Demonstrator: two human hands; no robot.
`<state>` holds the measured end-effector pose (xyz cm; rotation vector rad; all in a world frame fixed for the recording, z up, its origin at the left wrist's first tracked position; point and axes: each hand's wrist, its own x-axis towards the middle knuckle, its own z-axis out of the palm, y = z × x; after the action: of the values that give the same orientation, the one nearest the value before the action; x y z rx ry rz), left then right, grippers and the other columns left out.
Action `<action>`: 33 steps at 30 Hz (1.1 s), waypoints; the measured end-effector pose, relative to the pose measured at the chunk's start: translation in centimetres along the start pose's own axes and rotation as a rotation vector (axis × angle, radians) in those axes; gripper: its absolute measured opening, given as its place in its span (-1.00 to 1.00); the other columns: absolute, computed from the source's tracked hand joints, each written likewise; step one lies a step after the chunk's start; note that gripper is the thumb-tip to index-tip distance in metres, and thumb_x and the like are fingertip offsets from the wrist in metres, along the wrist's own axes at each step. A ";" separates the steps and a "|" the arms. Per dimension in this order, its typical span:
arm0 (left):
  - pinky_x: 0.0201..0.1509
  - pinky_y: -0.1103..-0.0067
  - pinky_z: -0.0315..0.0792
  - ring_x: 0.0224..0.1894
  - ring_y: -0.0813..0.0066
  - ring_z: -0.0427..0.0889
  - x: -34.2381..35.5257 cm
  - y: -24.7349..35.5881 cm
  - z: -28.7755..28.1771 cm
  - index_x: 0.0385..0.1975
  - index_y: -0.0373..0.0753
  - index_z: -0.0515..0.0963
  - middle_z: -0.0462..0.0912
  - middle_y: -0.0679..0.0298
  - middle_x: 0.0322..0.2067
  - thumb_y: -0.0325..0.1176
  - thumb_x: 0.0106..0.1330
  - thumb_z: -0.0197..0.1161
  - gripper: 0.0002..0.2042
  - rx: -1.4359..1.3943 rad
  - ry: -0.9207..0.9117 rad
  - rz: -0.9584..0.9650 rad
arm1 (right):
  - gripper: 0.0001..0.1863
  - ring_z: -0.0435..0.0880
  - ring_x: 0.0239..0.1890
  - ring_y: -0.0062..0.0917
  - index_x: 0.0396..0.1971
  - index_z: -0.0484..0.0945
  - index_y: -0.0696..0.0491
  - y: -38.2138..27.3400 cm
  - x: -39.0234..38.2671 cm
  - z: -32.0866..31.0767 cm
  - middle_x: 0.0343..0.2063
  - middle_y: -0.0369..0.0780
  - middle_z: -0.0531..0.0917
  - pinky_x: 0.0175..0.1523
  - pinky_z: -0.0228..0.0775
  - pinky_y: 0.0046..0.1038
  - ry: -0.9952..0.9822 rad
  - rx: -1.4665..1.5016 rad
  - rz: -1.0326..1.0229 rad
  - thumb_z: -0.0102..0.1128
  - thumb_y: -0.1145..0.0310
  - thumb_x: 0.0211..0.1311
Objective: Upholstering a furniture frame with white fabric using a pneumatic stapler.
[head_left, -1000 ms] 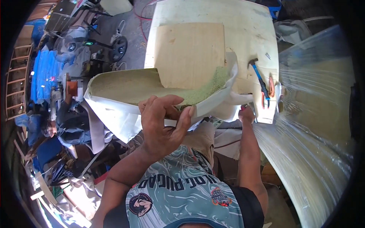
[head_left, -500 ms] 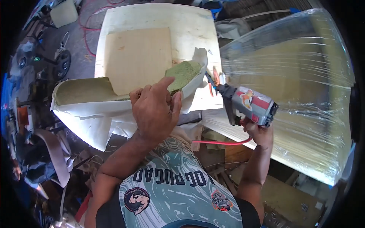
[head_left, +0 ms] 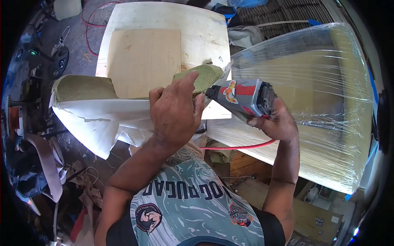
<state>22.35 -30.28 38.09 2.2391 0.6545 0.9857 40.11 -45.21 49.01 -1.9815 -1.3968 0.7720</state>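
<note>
A curved piece faced in green fabric (head_left: 84, 88) lies across the near side of the pale wooden panel (head_left: 201, 30). White cloth (head_left: 88, 125) hangs from its near edge. Over the middle of this edge is my left hand (head_left: 174, 112), fingers curled and gripping it, the index finger resting on the green right end (head_left: 209, 74). My right hand (head_left: 281, 123) is closed around the handle of a grey and red air staple gun (head_left: 242, 96). Its nose is at the piece's right end, close to my left fingers; whether it touches is hard to tell.
A smaller plywood board (head_left: 143, 61) lies on the panel. To the right stands a large padded piece wrapped in clear plastic film (head_left: 287, 135). The staple gun's red hose (head_left: 242, 146) runs left beneath my arms. A wheeled base (head_left: 60, 61) stands at the far left.
My right hand has brought the staple gun left and upward, its nose now by the piece's right end. My left hand keeps its grip. The whole view has shifted slightly.
</note>
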 end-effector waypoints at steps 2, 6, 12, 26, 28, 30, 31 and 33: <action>-0.08 0.44 0.23 -0.29 0.43 0.58 -0.1 0.0 -0.1 0.09 -0.23 0.39 0.56 0.30 -0.29 -0.45 0.06 0.37 -0.47 0.001 -0.007 0.001 | -0.76 0.57 -0.48 -0.66 -0.36 0.62 0.13 -0.1 -0.1 0.3 -0.54 -0.23 0.66 -0.33 0.46 -0.45 0.003 0.001 0.075 0.48 0.37 0.02; -0.06 0.39 0.26 -0.26 0.37 0.59 -0.3 -0.2 -0.5 0.12 -0.23 0.35 0.58 0.22 -0.21 -0.46 0.10 0.33 -0.47 -0.063 -0.022 0.014 | -0.74 0.58 -0.44 -0.66 -0.33 0.65 0.12 -0.6 -0.8 0.6 -0.49 -0.17 0.69 -0.30 0.46 -0.44 -0.023 -0.083 0.236 0.50 0.35 0.00; -0.04 0.39 0.28 -0.46 0.42 0.58 -0.4 -0.5 -1.0 0.15 -0.25 0.32 0.55 0.21 -0.22 -0.51 0.11 0.33 -0.45 -0.092 -0.028 0.029 | -0.71 0.57 -0.49 -0.61 -0.28 0.63 0.12 -1.5 -1.6 2.1 -0.54 -0.17 0.67 -0.28 0.47 -0.44 0.082 0.032 0.133 0.49 0.37 0.00; -0.12 0.36 0.32 -0.24 0.29 0.50 -0.8 -4.1 -7.8 -0.29 -0.15 0.57 0.54 0.30 -0.30 -0.31 0.15 0.35 -0.82 0.229 -0.174 0.265 | -0.70 0.63 -0.49 -0.44 -0.24 0.64 0.12 -3.3 -2.9 4.7 -0.48 -0.05 0.68 -0.26 0.45 -0.33 0.081 -0.069 0.301 0.43 0.27 0.08; -0.13 0.37 0.31 -0.25 0.29 0.50 -0.7 -4.6 -8.4 -0.31 -0.15 0.57 0.54 0.31 -0.31 -0.30 0.15 0.35 -0.83 0.238 -0.165 0.296 | -0.70 0.62 -0.49 -0.44 -0.23 0.63 0.12 -3.3 -3.4 5.2 -0.47 -0.05 0.68 -0.25 0.45 -0.33 0.078 -0.023 0.345 0.42 0.28 0.09; -0.14 0.37 0.30 -0.26 0.30 0.50 -0.8 -4.7 -8.6 -0.32 -0.16 0.57 0.53 0.32 -0.33 -0.30 0.15 0.35 -0.84 0.237 -0.156 0.320 | -0.69 0.57 -0.45 -0.53 -0.19 0.61 0.13 -3.1 -3.8 5.7 -0.45 -0.07 0.68 -0.23 0.44 -0.36 0.087 0.034 0.362 0.39 0.28 0.13; -0.15 0.38 0.29 -0.27 0.30 0.50 -0.8 -4.7 -8.6 -0.34 -0.15 0.57 0.54 0.32 -0.36 -0.30 0.16 0.35 -0.85 0.237 -0.170 0.323 | -0.69 0.57 -0.45 -0.53 -0.19 0.61 0.13 -3.1 -3.9 5.8 -0.45 -0.07 0.68 -0.23 0.44 -0.36 0.088 0.032 0.355 0.39 0.28 0.13; -0.16 0.38 0.28 -0.28 0.31 0.49 -0.9 -4.7 -8.5 -0.36 -0.15 0.57 0.54 0.33 -0.38 -0.30 0.17 0.34 -0.87 0.229 -0.180 0.329 | -0.69 0.50 -0.41 -0.65 -0.17 0.59 0.15 -3.0 -4.1 6.2 -0.46 -0.18 0.68 -0.25 0.42 -0.42 0.082 0.139 0.402 0.36 0.29 0.16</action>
<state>14.32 -24.88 39.06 2.6617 0.3387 0.8804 32.57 -47.47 47.66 -2.1827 -0.8803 0.9225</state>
